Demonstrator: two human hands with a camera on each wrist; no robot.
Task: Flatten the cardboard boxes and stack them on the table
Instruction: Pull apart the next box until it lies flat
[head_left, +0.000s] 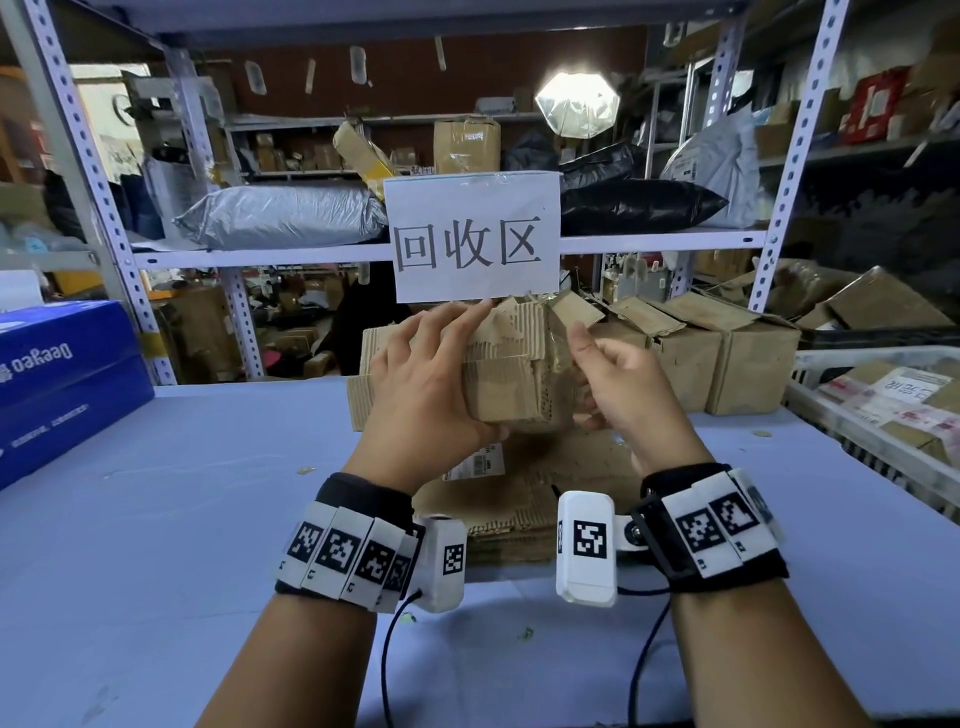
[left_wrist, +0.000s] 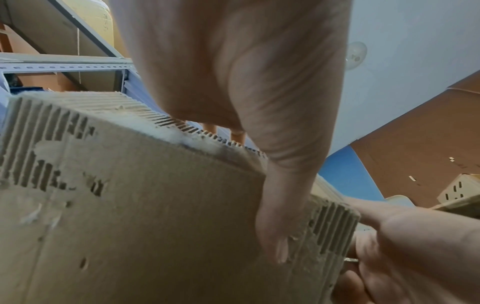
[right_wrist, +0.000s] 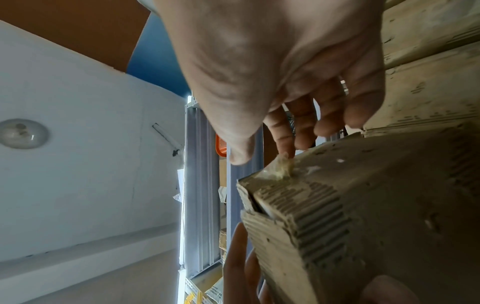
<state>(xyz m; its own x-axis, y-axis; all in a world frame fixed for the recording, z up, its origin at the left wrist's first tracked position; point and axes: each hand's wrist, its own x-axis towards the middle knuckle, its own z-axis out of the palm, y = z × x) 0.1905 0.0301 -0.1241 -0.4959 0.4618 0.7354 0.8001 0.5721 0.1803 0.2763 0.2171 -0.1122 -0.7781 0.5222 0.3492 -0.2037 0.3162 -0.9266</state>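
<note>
Corrugated cardboard, worn and peeled down to its ribs, is what both hands have hold of: in the head view a small cardboard box (head_left: 511, 364) is held up in the air above the tabletop (head_left: 182, 493), over a stack of flattened boxes (head_left: 524, 499) lying just in front of the wrists. The left hand (head_left: 423, 387) wraps the box's left side, fingers (head_left: 457, 325) spread over the top and thumb underneath. The right hand (head_left: 626, 384) is at the right end, fingers curled beside a raised flap (head_left: 574, 307); what they pinch is not clear here. More standing boxes (head_left: 727, 358) wait behind.

From the left wrist, the thumb (left_wrist: 280, 216) presses flat on the box's near face (left_wrist: 142, 216), whose outer paper is torn away in patches.

From the right wrist, the fingertips (right_wrist: 285, 142) pinch a frayed scrap of tape (right_wrist: 279, 169) at a crushed corner of the box (right_wrist: 376, 205).

Judging by this, the box is light, empty and already soft; the torn liner will shed and offers a dry, rough grip, not a slippery one. The tape remnant looks likely to tear off short, so a better hold is probably the flap edge or the open seam, with the left hand bracing the body while the walls are pushed flat
</note>
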